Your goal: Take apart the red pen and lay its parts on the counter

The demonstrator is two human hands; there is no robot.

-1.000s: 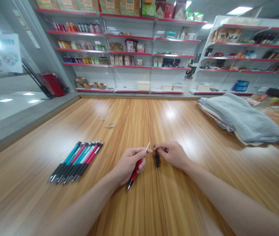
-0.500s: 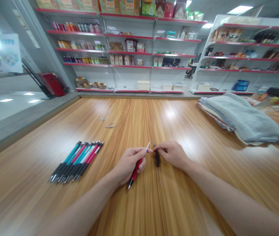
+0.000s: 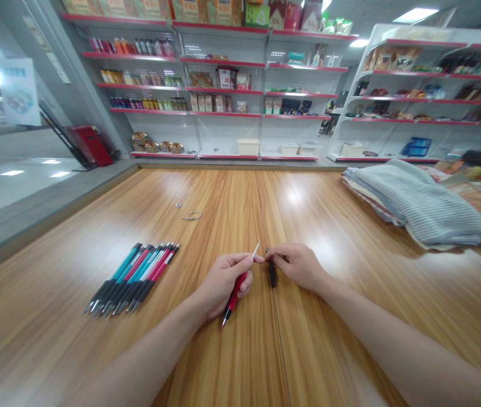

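My left hand [image 3: 223, 277] is closed round a red pen [image 3: 232, 299], whose white inner tube sticks out past my thumb and whose tip points toward me. My right hand [image 3: 299, 264] pinches a small black pen part [image 3: 271, 273] close to that white tube, just above the wooden table [image 3: 240, 350]. The two hands almost touch at the fingertips. To the left lies a neat row of several teal and red pens [image 3: 132, 278], tips toward me.
A small metal ring [image 3: 191, 216] and a tiny bit [image 3: 177, 204] lie further back on the table. Folded striped cloths [image 3: 414, 200] are stacked at the right. Store shelves with goods [image 3: 223, 90] stand behind the table.
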